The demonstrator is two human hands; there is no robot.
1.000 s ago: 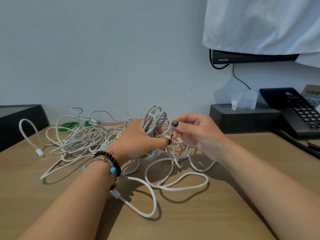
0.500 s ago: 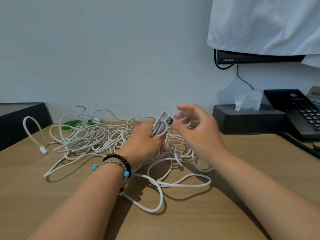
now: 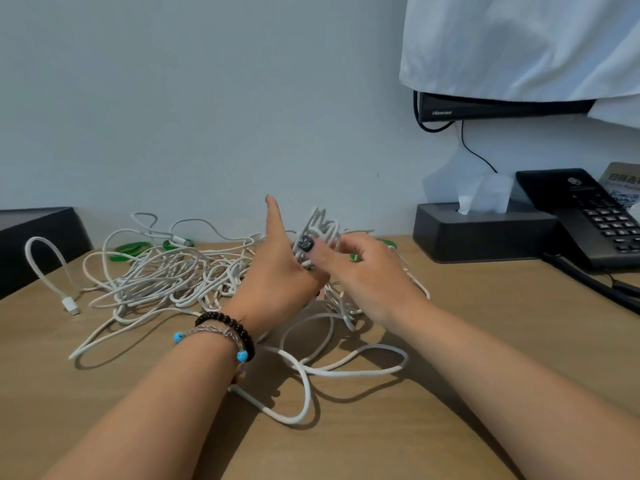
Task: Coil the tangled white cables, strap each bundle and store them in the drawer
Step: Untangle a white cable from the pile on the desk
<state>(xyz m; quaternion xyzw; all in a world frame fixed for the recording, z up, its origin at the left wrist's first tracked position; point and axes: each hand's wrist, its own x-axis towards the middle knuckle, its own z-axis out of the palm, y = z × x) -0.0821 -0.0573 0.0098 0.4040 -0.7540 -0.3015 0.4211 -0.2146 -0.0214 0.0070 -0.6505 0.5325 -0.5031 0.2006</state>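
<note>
A tangle of white cables (image 3: pixel 162 278) sprawls across the wooden desk (image 3: pixel 450 341), with loose loops (image 3: pixel 346 368) trailing toward me. Above it a small coiled bundle of cable (image 3: pixel 323 226) is held upright between both hands. My left hand (image 3: pixel 277 275) holds the bundle from the left with its thumb raised straight up; its fingers are hidden behind the palm. From the right, my right hand (image 3: pixel 367 275) grips the bundle, the dark-nailed thumb pressing on its front. Green straps (image 3: pixel 131 249) lie behind the tangle, and another green strap (image 3: pixel 388 242) shows behind my right hand.
A black box (image 3: pixel 34 244) stands at the desk's left edge, near a cable end with a connector (image 3: pixel 71 304). At the right back are a dark tissue box (image 3: pixel 485 233) and a black desk phone (image 3: pixel 588 216). A white cloth (image 3: pixel 519 46) hangs over a screen above.
My left thumb has lifted off the bundle and now points up. My right hand has closed onto the bundle, with its thumb now pressing on the front. The view has drifted slightly.
</note>
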